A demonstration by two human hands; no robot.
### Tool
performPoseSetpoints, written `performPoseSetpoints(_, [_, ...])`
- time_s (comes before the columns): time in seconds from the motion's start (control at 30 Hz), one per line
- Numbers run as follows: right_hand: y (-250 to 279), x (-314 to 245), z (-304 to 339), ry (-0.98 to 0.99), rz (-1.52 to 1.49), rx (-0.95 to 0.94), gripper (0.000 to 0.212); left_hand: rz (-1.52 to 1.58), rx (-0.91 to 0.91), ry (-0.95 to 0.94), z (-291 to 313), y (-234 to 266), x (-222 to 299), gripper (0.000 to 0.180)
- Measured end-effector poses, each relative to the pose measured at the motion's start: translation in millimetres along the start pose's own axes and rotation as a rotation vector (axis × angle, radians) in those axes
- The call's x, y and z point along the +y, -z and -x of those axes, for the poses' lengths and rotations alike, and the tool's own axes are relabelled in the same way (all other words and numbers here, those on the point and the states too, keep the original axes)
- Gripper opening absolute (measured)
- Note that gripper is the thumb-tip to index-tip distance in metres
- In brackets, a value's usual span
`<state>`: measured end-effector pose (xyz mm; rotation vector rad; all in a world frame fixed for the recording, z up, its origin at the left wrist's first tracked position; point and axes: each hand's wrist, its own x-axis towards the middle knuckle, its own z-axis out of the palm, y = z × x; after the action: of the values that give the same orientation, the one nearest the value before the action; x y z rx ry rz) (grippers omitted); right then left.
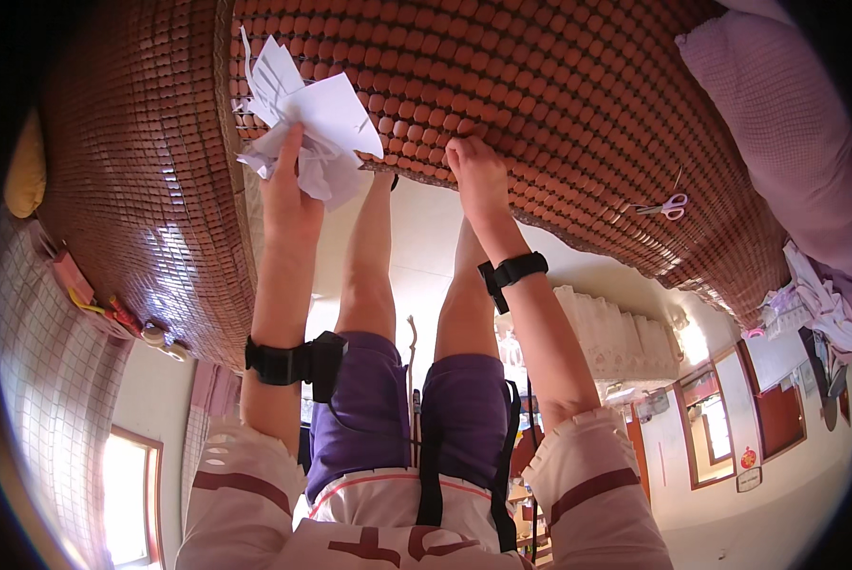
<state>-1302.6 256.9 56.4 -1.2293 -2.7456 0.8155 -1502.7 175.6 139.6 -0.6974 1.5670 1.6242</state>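
Observation:
In my left hand (291, 195) is a bunch of crumpled and cut white paper (336, 109), its loose ends sticking out above the fingers. The thumb lies across the lower part of the bunch. My right hand (480, 176) is closed, fingertips pressed together on the brown beaded mat (426, 57) near its front edge. Whatever those fingertips pinch, if anything, is too small to make out. Farther right on the mat lie scissors (673, 206) with pale purple handles, apart from both hands.
A pink textured blanket (777, 104) is heaped at the far right, with white cloths (815, 294) below it. A yellow cushion (27, 166) sits at the far left. Several small items, among them a red one (122, 313), lie along the mat's left edge.

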Motion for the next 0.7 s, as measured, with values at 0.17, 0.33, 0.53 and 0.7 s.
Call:
performPoseSetpoints(0.17, [11, 3, 0, -0.232, -0.359, 0.027, 0.005, 0.033, -0.008, -0.013, -1, 6, -4, 0.027])
performPoseSetpoints(0.33, [27, 15, -1, -0.510, -0.766, -0.071, 0.014, -0.008, -0.015, -0.010, -2, 4, -3, 0.027])
performPoseSetpoints(0.53, [48, 31, -11, -0.708, -1.373, -0.162, 0.014, 0.016, 0.024, -0.019, -2, 0, -2, 0.029])
performPoseSetpoints(0.7, [66, 40, -17, -0.657, -1.523, -0.142, 0.013, -0.001, -0.018, 0.010, -12, 11, -5, 0.028])
